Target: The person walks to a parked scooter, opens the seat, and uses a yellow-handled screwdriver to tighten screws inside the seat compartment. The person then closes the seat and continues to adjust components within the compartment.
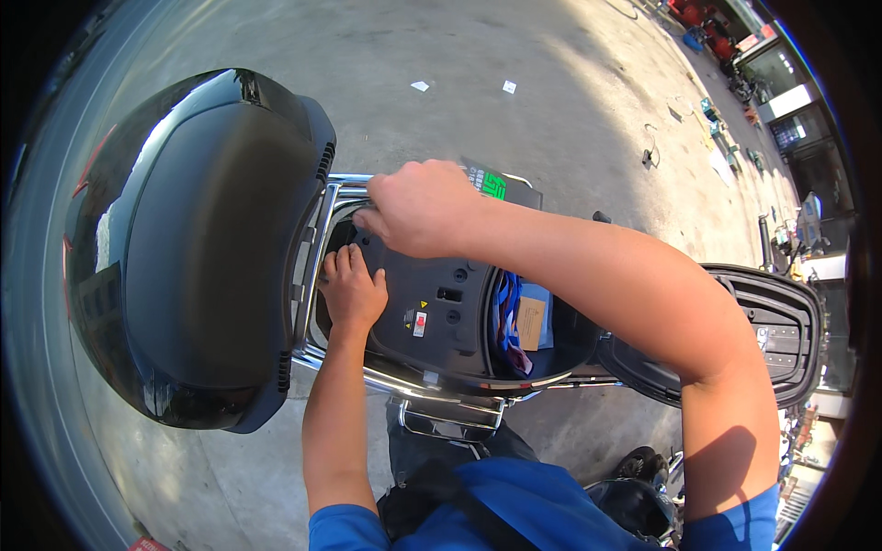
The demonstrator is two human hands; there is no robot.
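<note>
An electric scooter lies under my hands with its seat raised, baring a black plastic cover (436, 285) with a red switch (420, 323). My left hand (356, 298) rests on the rear end of this cover, fingers extended and holding nothing I can see. Just beyond it, over the cover's far rear corner, my right hand (418, 211) is closed in a fist, thumb downward. Whatever its fingers hold, if anything, is hidden. Beside the cover, an open storage well contains blue and purple cloth (507, 317) and a brown card (530, 323).
A big black top box (211, 257) stands at the left, behind a chrome rack (317, 266). The upturned seat (781, 335) is at the right. White paper scraps (509, 87) dot the concrete floor. Parts and clutter line the far right.
</note>
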